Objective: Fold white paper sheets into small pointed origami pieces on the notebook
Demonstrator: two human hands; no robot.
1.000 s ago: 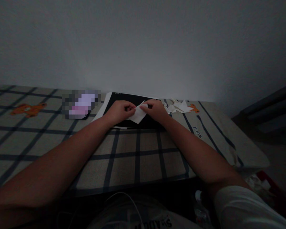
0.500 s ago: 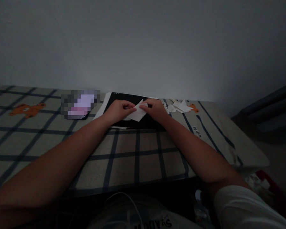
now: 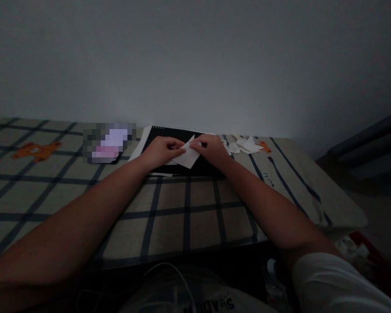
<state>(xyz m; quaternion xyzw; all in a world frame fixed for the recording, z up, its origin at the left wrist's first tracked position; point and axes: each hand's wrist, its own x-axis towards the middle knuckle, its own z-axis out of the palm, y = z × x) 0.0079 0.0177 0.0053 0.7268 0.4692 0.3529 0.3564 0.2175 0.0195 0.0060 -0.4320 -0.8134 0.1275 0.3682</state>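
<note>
A small folded piece of white paper (image 3: 189, 158) is pinched between my two hands, one pointed corner sticking up. My left hand (image 3: 161, 152) grips its left side between thumb and fingers. On the right side, my right hand (image 3: 212, 150) closes thumb and fingertips on the paper. Both hands are just over a black sheet or folder (image 3: 179, 133) that lies on white sheets (image 3: 140, 145). Right of my right hand lies a pile of folded white paper pieces (image 3: 248, 145). The fingers hide part of the paper's folds.
A phone (image 3: 112, 143), blurred out, lies on the left of the checked tablecloth (image 3: 169, 217). The wall (image 3: 195, 65) rises behind the table. Below the right edge stands a red container (image 3: 366, 245) with white scraps, near a plastic bottle (image 3: 273, 278). A white cable (image 3: 179, 274) hangs near my lap.
The paper has tilted slightly between my fingers, and its lower corner sits a little lower. Both hands keep their grip in nearly the same place.
</note>
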